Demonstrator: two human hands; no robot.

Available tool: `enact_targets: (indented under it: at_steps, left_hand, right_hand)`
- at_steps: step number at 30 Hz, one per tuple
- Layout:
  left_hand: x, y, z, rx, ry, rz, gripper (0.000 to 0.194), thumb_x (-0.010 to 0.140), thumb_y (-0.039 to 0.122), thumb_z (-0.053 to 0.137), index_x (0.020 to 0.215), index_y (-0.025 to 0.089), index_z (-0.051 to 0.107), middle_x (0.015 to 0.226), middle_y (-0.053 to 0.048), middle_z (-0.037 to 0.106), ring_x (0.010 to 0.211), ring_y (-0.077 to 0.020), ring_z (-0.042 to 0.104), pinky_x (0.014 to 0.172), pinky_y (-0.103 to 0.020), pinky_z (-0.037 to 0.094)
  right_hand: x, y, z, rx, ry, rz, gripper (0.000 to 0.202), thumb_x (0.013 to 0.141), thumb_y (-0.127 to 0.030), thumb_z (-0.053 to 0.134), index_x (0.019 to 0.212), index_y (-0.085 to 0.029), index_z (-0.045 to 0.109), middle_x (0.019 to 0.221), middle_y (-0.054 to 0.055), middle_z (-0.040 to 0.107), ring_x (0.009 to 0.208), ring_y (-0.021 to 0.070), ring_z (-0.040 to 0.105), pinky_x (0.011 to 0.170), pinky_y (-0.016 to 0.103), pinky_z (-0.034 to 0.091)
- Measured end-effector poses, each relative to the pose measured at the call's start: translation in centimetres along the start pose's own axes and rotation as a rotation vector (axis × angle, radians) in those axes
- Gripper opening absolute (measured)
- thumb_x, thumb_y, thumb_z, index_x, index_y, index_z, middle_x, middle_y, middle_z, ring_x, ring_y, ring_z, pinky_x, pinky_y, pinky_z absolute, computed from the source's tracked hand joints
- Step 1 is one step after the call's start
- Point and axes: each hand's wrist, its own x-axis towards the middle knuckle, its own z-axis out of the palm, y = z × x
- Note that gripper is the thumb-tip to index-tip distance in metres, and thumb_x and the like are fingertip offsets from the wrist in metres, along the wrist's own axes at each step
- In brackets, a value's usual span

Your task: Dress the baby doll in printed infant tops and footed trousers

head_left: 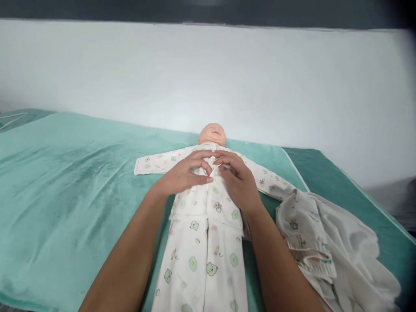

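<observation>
A baby doll (212,133) lies on its back, dressed in a white baby shirt (224,208) and matching pants (195,264) printed with green animals. My left hand (191,171) is at the chest, thumb and index finger curled onto the shirt's front edge. Opposite it, my right hand (238,175) pinches the other front edge, its fingertips meeting the left ones near the collar. A round white button (213,159) shows between the hands. The fingertips partly hide the fabric beneath them. Both shirt sleeves stretch out sideways.
Crumpled white printed baby clothes (338,242) lie to the right, by the end of the right-side sleeve. A light green plush cover (65,195) lies over a darker green one (312,167). A white wall (208,78) rises right behind the doll's head.
</observation>
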Motion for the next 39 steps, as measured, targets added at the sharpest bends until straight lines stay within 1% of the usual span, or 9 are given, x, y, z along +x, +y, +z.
enact_targets:
  at_steps: [3, 7, 9, 13, 15, 22, 28, 33, 39]
  left_hand:
    - [-0.2, -0.1, 0.3, 0.000, 0.015, 0.024, 0.016, 0.083, 0.036, 0.072, 0.082, 0.022, 0.065, 0.150, -0.003, 0.050, 0.146, -0.0241, 0.037, 0.121, -0.044, 0.028]
    - [-0.2, 0.2, 0.4, 0.002, 0.036, -0.020, 0.018, 0.082, 0.036, 0.072, 0.079, 0.021, 0.063, 0.149, -0.003, 0.050, 0.145, -0.0249, 0.037, 0.120, -0.046, 0.030]
    - [-0.2, 0.4, 0.3, 0.019, 0.039, -0.042, 0.017, 0.082, 0.036, 0.072, 0.078, 0.021, 0.064, 0.150, -0.003, 0.049, 0.145, -0.0257, 0.038, 0.119, -0.048, 0.032]
    - [-0.2, 0.6, 0.2, 0.051, 0.035, -0.065, 0.014, 0.083, 0.033, 0.071, 0.077, 0.022, 0.064, 0.150, -0.002, 0.049, 0.144, -0.0254, 0.039, 0.117, -0.048, 0.036]
    - [-0.2, 0.7, 0.2, 0.058, 0.042, -0.076, 0.015, 0.083, 0.034, 0.071, 0.076, 0.022, 0.064, 0.150, -0.002, 0.050, 0.144, -0.0256, 0.039, 0.117, -0.049, 0.036]
    - [-0.3, 1.2, 0.4, 0.064, 0.069, -0.093, 0.009, 0.086, 0.026, 0.064, 0.079, 0.022, 0.068, 0.147, -0.003, 0.052, 0.142, -0.0275, 0.042, 0.100, -0.043, 0.051]
    - [-0.4, 1.4, 0.5, 0.030, 0.064, -0.090, 0.006, 0.084, 0.021, 0.065, 0.080, 0.023, 0.069, 0.149, -0.001, 0.050, 0.143, -0.0267, 0.041, 0.095, -0.040, 0.054]
    - [-0.3, 1.5, 0.5, 0.044, 0.068, -0.102, 0.009, 0.083, 0.019, 0.064, 0.077, 0.022, 0.069, 0.148, -0.001, 0.051, 0.140, -0.0278, 0.044, 0.096, -0.042, 0.054]
    - [-0.3, 1.7, 0.8, 0.094, 0.081, -0.084, 0.008, 0.081, 0.017, 0.063, 0.076, 0.022, 0.067, 0.148, -0.001, 0.051, 0.141, -0.0265, 0.044, 0.085, -0.035, 0.057]
  right_hand:
    - [-0.9, -0.1, 0.1, 0.007, -0.005, 0.022, 0.025, 0.088, -0.014, 0.054, 0.100, -0.029, 0.069, 0.132, 0.002, 0.063, 0.132, 0.0209, 0.052, 0.115, 0.045, 0.035]
    - [-0.8, -0.3, -0.1, -0.007, -0.025, 0.017, 0.021, 0.089, -0.017, 0.057, 0.101, -0.030, 0.069, 0.133, 0.002, 0.062, 0.134, 0.0209, 0.049, 0.118, 0.047, 0.033]
    - [-0.6, -0.4, -0.6, -0.015, -0.100, 0.030, 0.021, 0.090, -0.021, 0.060, 0.106, -0.031, 0.068, 0.140, 0.001, 0.058, 0.139, 0.0216, 0.045, 0.119, 0.048, 0.030]
    - [-0.3, -0.1, -2.3, 0.023, -0.336, 0.033, 0.030, 0.093, -0.030, 0.062, 0.122, -0.037, 0.063, 0.154, -0.002, 0.043, 0.148, 0.0227, 0.033, 0.122, 0.049, 0.027]
    - [-0.3, 0.2, -2.8, 0.032, -0.380, 0.032, 0.032, 0.094, -0.033, 0.061, 0.125, -0.039, 0.061, 0.156, -0.003, 0.040, 0.149, 0.0229, 0.031, 0.122, 0.049, 0.028]
    - [-0.4, 0.3, -2.5, 0.021, -0.380, 0.063, 0.038, 0.091, -0.037, 0.067, 0.128, -0.041, 0.060, 0.159, -0.004, 0.035, 0.151, 0.0226, 0.025, 0.124, 0.048, 0.026]
    - [-0.3, 0.2, -2.3, 0.070, -0.366, 0.058, 0.036, 0.089, -0.036, 0.070, 0.123, -0.041, 0.063, 0.155, -0.005, 0.040, 0.151, 0.0226, 0.026, 0.124, 0.048, 0.025]
    - [-0.3, 0.6, -2.7, 0.190, -0.389, 0.118, 0.031, 0.090, -0.036, 0.068, 0.121, -0.040, 0.065, 0.158, -0.006, 0.038, 0.151, 0.0227, 0.028, 0.123, 0.048, 0.028]
    - [-0.3, 0.6, -2.7, 0.176, -0.372, 0.147, 0.033, 0.087, -0.034, 0.071, 0.120, -0.040, 0.066, 0.157, -0.006, 0.039, 0.150, 0.0233, 0.030, 0.122, 0.049, 0.029]
